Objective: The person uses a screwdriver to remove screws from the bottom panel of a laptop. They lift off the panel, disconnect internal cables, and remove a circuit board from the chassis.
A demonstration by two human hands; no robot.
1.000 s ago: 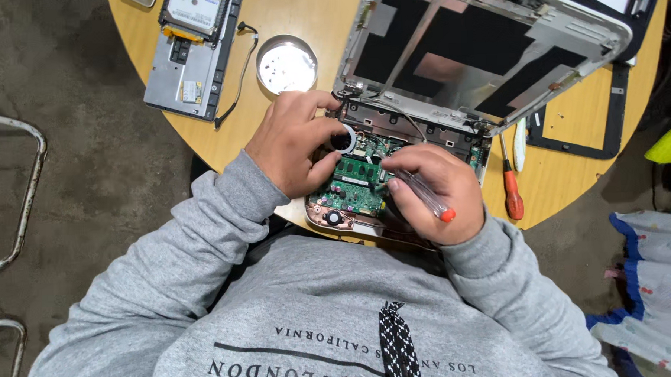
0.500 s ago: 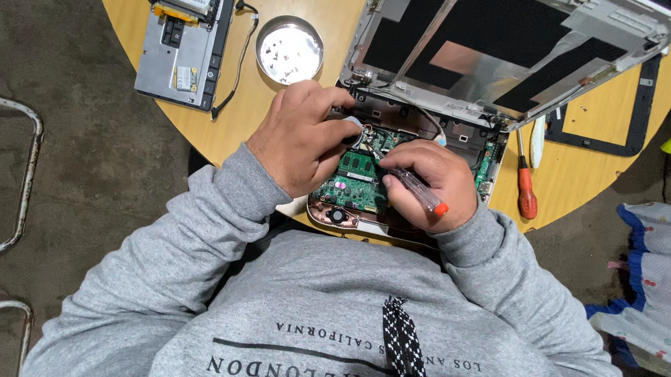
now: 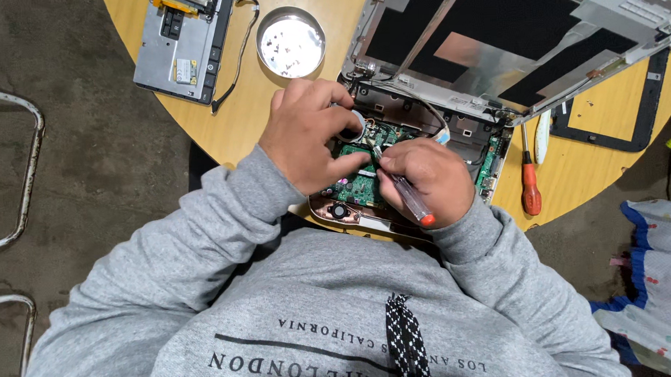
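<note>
A clear-handled, orange-capped screwdriver [image 3: 408, 199] is gripped tight in the right hand [image 3: 424, 179], tip angled up-left onto the green laptop circuit board [image 3: 359, 186]; the left hand [image 3: 309, 134] is pressed down beside it, holding nothing.

1. Informal electronics repair spot, workshop-like.
2. Opened laptop [image 3: 452, 125] with bare circuit board on round wooden table [image 3: 251, 117].
3. Spare screwdriver [image 3: 530, 185], metal screw dish [image 3: 292, 43], detached drive unit [image 3: 185, 34].
4. Rough concrete floor [image 3: 89, 145].

Tight over the green circuit board [image 3: 361, 182] — raised lid panel [image 3: 509, 49] walling off the far side, metal dish [image 3: 292, 42] near the left hand [image 3: 311, 141], bare desk [image 3: 251, 117] between.
</note>
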